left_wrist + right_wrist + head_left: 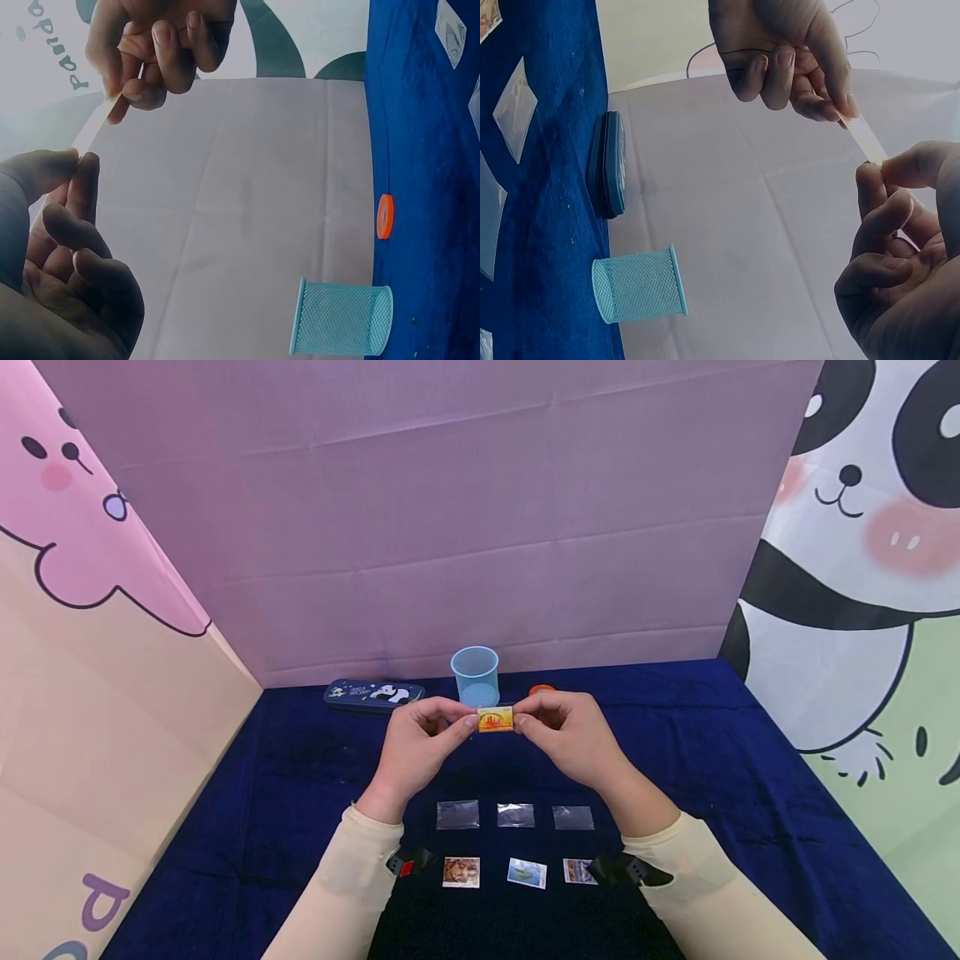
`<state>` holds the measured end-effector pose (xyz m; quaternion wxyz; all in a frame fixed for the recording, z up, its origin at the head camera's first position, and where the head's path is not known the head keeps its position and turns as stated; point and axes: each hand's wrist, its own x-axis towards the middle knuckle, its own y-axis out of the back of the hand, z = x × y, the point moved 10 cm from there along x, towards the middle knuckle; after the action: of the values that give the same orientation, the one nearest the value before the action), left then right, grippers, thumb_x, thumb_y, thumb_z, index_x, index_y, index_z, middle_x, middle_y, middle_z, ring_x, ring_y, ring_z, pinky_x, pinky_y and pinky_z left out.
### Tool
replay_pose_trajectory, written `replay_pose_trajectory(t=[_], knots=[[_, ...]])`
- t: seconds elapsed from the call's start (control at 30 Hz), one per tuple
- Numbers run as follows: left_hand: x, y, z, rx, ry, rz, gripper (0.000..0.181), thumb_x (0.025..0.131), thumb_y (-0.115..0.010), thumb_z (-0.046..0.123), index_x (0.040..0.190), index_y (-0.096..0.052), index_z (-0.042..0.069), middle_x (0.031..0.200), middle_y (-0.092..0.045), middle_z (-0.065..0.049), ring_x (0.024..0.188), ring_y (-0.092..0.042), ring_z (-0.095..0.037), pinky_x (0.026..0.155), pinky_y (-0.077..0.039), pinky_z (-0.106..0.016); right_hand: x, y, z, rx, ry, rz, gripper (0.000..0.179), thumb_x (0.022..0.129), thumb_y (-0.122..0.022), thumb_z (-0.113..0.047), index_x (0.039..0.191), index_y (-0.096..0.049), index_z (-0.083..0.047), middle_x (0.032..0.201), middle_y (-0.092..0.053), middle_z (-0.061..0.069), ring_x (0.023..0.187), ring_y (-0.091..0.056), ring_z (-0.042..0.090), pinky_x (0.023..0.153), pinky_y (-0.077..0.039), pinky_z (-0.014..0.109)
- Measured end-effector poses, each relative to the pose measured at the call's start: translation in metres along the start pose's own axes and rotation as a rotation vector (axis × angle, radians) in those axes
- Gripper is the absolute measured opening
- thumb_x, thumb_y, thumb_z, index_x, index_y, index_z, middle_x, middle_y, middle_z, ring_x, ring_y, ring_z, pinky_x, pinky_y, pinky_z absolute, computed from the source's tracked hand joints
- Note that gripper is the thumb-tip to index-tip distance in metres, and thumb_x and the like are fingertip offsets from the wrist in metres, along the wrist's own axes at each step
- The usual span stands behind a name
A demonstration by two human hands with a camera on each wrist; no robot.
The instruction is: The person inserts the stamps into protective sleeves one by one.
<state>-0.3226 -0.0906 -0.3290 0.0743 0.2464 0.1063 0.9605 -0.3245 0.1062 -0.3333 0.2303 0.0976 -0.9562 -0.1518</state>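
Note:
A small yellow-and-orange printed stamp (495, 719) is held up in front of me, stretched level between both hands. My left hand (420, 745) pinches its left edge between thumb and forefinger, and my right hand (576, 739) does the same at the right edge. Both wrist views show the stamp (96, 129) nearly edge-on, well above the table. Nearer to me lie three clear plastic sleeves (457, 815) in a row. Below them is a row of three more stamps: a brown one (461, 872), a blue one (527, 873) and one (577, 871) partly covered by the right wrist strap.
A light-blue mesh pen cup (476, 662) stands at the back of the dark blue cloth (300, 827). Left of it lies a navy pencil case (360, 693) with a panda print. An orange round thing (385, 217) sits to the cup's right, partly behind my right hand in the head view.

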Motion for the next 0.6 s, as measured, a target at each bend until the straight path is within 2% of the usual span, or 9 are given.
replay_pose_trajectory(t=[0.17,0.53,0.6], knots=[[-0.004,-0.002,0.02,-0.003,0.019,-0.009,0.01,0.095,-0.077,0.003,0.103,-0.078,-0.003,0.087,-0.071,-0.013,0.064,-0.045,-0.021,0.056,-0.037,-0.023,0.0,0.0,0.001,-0.042,-0.003,0.004,0.011,0.098,-0.073,-0.007,0.106,-0.079,-0.005,0.089,-0.068,0.008,0.069,-0.053,0.022,0.058,-0.046,0.025],[-0.004,-0.003,0.02,-0.006,0.033,-0.023,0.009,0.095,-0.076,0.001,0.103,-0.078,-0.003,0.089,-0.072,-0.012,0.065,-0.047,-0.02,0.058,-0.039,-0.022,0.0,0.001,-0.002,-0.057,0.003,0.013,0.008,0.097,-0.075,-0.007,0.103,-0.079,-0.005,0.085,-0.066,0.006,0.067,-0.051,0.022,0.056,-0.043,0.026],[-0.003,-0.003,0.013,0.0,0.04,-0.025,0.009,0.095,-0.076,0.001,0.103,-0.078,-0.003,0.089,-0.072,-0.012,0.066,-0.047,-0.02,0.058,-0.039,-0.023,0.0,0.001,-0.003,-0.066,0.009,0.015,0.007,0.096,-0.075,-0.007,0.102,-0.079,-0.006,0.083,-0.065,0.006,0.066,-0.051,0.023,0.056,-0.043,0.026]])
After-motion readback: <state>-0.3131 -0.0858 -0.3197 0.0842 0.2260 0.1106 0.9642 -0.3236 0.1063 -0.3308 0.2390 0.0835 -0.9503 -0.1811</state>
